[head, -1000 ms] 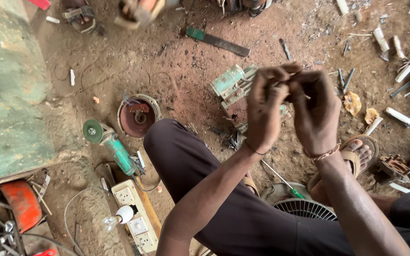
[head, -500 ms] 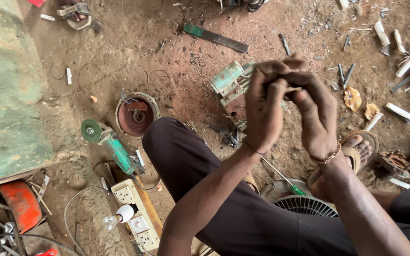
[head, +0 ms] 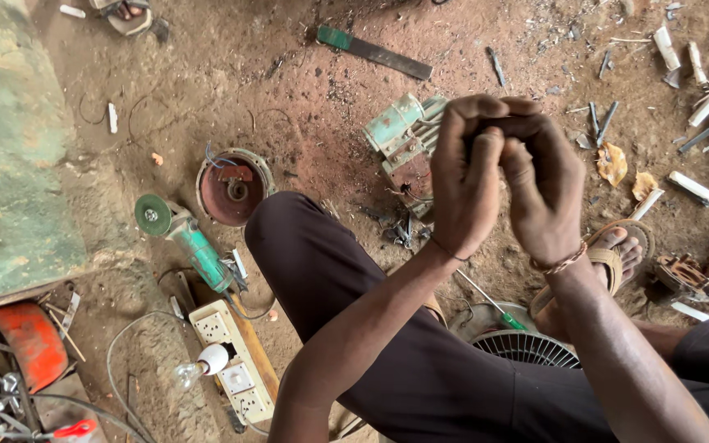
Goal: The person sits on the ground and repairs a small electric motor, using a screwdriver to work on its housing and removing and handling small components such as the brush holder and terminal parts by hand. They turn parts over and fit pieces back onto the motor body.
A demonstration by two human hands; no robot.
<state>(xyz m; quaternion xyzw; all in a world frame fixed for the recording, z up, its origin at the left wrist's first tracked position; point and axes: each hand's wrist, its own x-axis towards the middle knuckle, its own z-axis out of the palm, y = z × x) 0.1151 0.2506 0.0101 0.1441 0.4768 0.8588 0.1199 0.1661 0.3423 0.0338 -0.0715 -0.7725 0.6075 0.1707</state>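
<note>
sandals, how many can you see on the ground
2. One sandal is on the person's foot at right, just past the right hand. Another sandal lies at the top left edge, partly cut off. Others may be hidden.

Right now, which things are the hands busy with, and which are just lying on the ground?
In hand:
left hand and right hand, fingertips pressed together on something too small to make out.

Lying about:
green angle grinder
socket strip with a light bulb
round rusty housing
green motor
screwdriver
flat metal bar
</note>
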